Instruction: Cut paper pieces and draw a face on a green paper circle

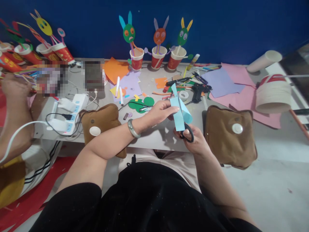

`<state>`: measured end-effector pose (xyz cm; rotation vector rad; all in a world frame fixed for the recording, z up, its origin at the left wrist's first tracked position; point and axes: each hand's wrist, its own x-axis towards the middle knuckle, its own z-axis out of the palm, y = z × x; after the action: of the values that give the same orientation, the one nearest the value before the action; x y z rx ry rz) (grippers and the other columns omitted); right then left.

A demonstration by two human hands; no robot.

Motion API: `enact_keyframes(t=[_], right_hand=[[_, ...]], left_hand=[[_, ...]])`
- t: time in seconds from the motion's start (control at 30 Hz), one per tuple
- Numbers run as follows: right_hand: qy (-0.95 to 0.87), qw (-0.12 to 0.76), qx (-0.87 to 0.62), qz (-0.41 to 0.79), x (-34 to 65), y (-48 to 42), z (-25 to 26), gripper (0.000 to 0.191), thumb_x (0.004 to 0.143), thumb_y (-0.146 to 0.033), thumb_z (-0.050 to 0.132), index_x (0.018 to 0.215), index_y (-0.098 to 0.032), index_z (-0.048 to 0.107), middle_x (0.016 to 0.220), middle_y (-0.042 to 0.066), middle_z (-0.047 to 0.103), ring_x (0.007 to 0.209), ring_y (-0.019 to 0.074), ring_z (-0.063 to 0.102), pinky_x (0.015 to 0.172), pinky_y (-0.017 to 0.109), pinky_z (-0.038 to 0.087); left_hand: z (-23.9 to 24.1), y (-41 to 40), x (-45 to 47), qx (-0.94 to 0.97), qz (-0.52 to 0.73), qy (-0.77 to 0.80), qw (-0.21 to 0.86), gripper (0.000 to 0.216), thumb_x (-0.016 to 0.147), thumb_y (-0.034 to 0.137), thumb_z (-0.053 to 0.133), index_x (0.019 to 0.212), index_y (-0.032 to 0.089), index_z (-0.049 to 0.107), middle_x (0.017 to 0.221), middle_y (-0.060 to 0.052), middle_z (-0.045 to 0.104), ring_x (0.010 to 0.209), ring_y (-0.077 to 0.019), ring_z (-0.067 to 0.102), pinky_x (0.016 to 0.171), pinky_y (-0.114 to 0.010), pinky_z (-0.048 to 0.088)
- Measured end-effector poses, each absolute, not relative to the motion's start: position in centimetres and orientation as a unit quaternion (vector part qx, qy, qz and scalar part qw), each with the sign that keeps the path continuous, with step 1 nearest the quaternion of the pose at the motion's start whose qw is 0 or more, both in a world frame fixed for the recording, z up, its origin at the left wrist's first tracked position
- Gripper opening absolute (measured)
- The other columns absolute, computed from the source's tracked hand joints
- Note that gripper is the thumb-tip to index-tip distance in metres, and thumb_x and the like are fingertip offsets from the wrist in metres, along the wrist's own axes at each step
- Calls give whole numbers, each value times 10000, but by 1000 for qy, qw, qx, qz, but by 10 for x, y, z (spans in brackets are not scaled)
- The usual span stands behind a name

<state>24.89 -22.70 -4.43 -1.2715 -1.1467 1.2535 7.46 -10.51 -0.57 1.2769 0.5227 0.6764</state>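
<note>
My left hand (161,112), a bangle on its wrist, pinches a light blue sheet of paper (178,120) above the table's front part. Black-handled scissors (190,134) are in my right hand (196,140), with fingers through the loops. Their blades run up along the paper, and a strip stands partly separated at the top. Below and left of the paper lie green paper pieces (137,104) with dark cut-outs around them. A black glue gun (200,91) rests just beyond the paper.
Paper cups with stick puppets (158,59) line the back. Brown cushions (230,135) sit at the table edge on both sides of me. A white power strip (76,111) with cables is at left, near another person's arm (16,109). Pink and purple sheets (223,80) lie right.
</note>
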Motion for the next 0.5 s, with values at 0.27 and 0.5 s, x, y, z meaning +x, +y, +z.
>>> enact_keyframes(t=[0.27,0.5], right_hand=[[-442,496,-526,531,247,-226,-41,761,635,-885,881,597,-217,517,582,-12,448,605,139,396,582,310,276],[-424,501,-525,542,244,-225,-40,763,610,-869,908,620,-217,512,576,-23,435,599,128,373,580,299,260]], left_hand=[[-7,-103,76,571,302,232,727,318,926,418,774,757,175,659,736,-4,652,712,-119,597,743,-303,545],[-9,-103,76,569,305,230,728,330,902,442,784,755,177,653,751,-10,652,714,-121,600,736,-302,547]])
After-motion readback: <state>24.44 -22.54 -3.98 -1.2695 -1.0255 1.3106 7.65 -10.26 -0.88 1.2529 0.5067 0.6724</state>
